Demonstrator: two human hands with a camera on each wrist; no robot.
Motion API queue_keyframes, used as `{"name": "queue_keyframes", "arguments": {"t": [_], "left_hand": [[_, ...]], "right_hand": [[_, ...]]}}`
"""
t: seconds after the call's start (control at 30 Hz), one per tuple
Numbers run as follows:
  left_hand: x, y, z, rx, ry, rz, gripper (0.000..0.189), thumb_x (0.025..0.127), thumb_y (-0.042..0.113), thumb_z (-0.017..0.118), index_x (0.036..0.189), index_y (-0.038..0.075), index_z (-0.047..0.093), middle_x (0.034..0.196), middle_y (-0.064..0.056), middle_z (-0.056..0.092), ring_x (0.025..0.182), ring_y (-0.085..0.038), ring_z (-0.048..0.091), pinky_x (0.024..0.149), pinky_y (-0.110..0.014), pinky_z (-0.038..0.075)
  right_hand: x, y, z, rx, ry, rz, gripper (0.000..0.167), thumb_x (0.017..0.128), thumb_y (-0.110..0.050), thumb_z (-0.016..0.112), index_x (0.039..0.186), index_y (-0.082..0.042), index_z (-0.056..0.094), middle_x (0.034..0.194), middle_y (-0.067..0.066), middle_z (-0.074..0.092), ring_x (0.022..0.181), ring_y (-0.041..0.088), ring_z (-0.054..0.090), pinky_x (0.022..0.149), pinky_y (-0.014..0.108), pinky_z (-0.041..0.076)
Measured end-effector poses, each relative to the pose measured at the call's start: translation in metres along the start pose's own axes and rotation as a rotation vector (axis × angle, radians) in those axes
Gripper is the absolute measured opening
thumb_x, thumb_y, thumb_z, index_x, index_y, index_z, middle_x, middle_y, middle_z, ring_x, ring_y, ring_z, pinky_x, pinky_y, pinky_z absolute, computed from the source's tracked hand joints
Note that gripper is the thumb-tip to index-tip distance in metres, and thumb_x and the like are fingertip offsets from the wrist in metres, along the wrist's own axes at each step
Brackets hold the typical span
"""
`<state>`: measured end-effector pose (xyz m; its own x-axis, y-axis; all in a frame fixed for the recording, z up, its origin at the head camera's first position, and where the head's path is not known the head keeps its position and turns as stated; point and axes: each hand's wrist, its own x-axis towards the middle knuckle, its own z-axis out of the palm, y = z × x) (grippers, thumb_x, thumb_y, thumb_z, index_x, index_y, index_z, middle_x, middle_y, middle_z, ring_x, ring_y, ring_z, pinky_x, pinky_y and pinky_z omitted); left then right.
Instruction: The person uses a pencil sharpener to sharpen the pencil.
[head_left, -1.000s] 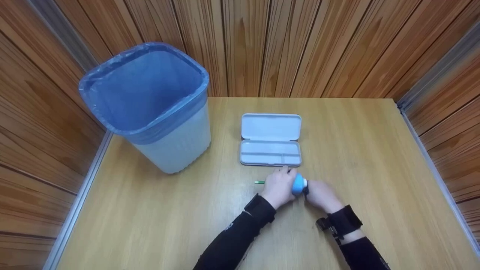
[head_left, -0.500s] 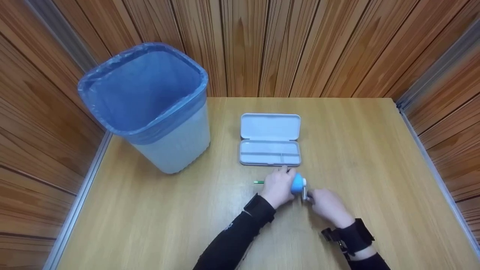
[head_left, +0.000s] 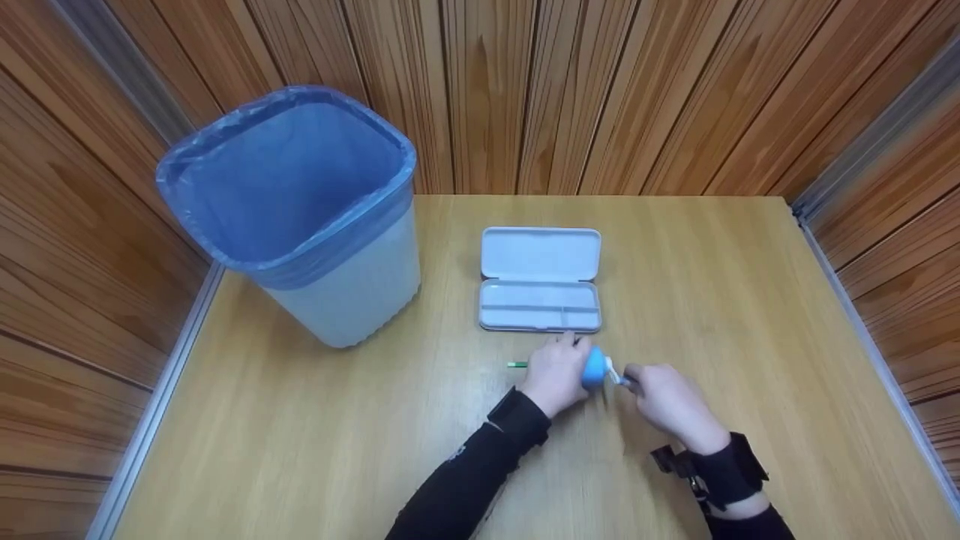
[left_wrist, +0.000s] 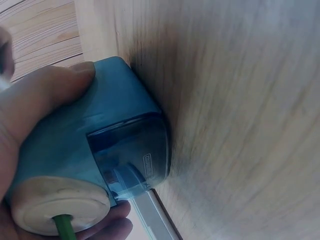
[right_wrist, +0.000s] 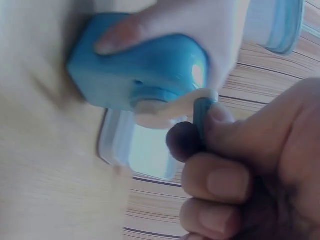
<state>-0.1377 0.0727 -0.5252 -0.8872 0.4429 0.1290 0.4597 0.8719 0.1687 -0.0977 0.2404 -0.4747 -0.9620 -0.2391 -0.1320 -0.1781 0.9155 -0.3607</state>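
Observation:
A blue crank pencil sharpener point(head_left: 595, 367) rests on the table, its dark see-through shavings drawer point(left_wrist: 135, 155) visible in the left wrist view. My left hand point(head_left: 555, 373) grips the body from above, thumb on one side and fingers on the other. Out of the round white front sticks a green pencil point(left_wrist: 64, 227); the rest of it is hidden inside. At the opposite end, my right hand point(head_left: 671, 401) pinches the knob of the white crank point(right_wrist: 185, 104) between thumb and curled fingers.
An open light-coloured pencil case point(head_left: 540, 255) with a divided tray lies just beyond the hands. Back left stands a white bin point(head_left: 360, 277) lined with a blue bag point(head_left: 225, 202). Wood-panelled walls point(head_left: 600, 97) border the table point(head_left: 337, 435).
The crank has turned to another angle, and my right hand has swung round with it, ending farther right. My left hand, the sharpener and the pencil stay in place.

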Motion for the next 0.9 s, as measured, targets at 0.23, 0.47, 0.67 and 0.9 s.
{"name": "queue_keyframes", "arguments": {"t": [0.23, 0.47, 0.67, 0.9], "left_hand": [[0.000, -0.001, 0.000, -0.010, 0.003, 0.006, 0.065, 0.063, 0.042, 0.090, 0.116, 0.019, 0.061, 0.108, 0.000, 0.067, 0.091, -0.017, 0.064, 0.065, -0.029, 0.055], [0.000, 0.000, 0.001, 0.005, 0.015, 0.004, 0.066, 0.062, 0.044, 0.091, 0.116, 0.020, 0.061, 0.107, 0.000, 0.067, 0.090, -0.017, 0.065, 0.063, -0.029, 0.055], [-0.001, -0.001, 0.000, 0.012, 0.031, 0.012, 0.068, 0.062, 0.043, 0.091, 0.118, 0.019, 0.062, 0.107, 0.000, 0.067, 0.090, -0.017, 0.065, 0.063, -0.029, 0.056], [-0.001, -0.001, 0.000, 0.027, 0.033, 0.022, 0.071, 0.062, 0.045, 0.090, 0.122, 0.018, 0.062, 0.109, -0.001, 0.067, 0.091, -0.017, 0.066, 0.064, -0.029, 0.057]], "right_hand": [[0.018, 0.002, -0.012, 0.011, 0.043, -0.024, 0.008, 0.091, -0.003, 0.060, 0.086, -0.002, 0.066, 0.073, 0.010, 0.065, 0.059, 0.017, 0.051, 0.051, 0.029, 0.039], [0.037, 0.009, -0.011, 0.057, 0.089, -0.039, 0.008, 0.091, -0.002, 0.060, 0.091, 0.000, 0.067, 0.081, 0.017, 0.071, 0.066, 0.025, 0.063, 0.059, 0.042, 0.052], [0.056, 0.016, -0.004, 0.063, 0.084, -0.038, 0.009, 0.092, -0.001, 0.058, 0.092, 0.002, 0.067, 0.083, 0.020, 0.070, 0.071, 0.031, 0.065, 0.065, 0.048, 0.053], [0.074, 0.025, 0.012, 0.064, -0.010, 0.032, 0.008, 0.092, -0.004, 0.059, 0.089, -0.001, 0.065, 0.079, 0.015, 0.065, 0.068, 0.025, 0.056, 0.059, 0.037, 0.046]]}}
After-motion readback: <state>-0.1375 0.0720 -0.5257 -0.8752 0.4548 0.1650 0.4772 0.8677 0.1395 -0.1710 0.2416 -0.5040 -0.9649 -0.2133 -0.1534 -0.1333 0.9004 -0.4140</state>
